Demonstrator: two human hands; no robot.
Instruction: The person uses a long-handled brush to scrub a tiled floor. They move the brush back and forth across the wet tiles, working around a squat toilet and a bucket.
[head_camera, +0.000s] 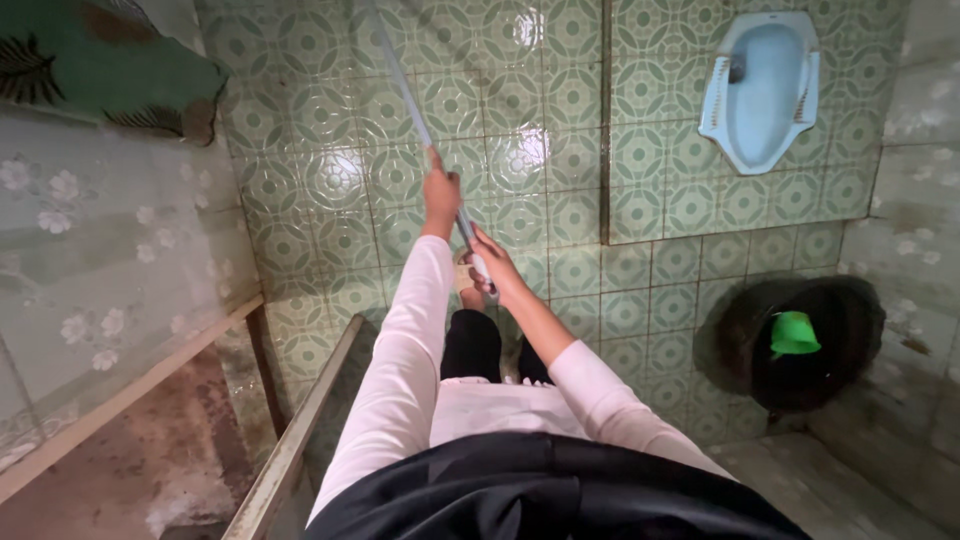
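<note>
1 green scoop (794, 332) in dark bucket (745, 345)

Green patterned floor tiles (560, 120) are gleaming, and a pale blue squat toilet (762, 90) is showing near the floor's far right corner. A bright green scoop (794, 332) is sitting in a dark bucket (800, 345), pink sleeves (410, 340) showing.

Green tiled floor (560, 210); blue squat pan (762, 88)

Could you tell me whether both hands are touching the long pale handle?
Touching. The head view shows the left hand wrapped around the long handle higher up, and the right hand gripping it lower down.
</note>
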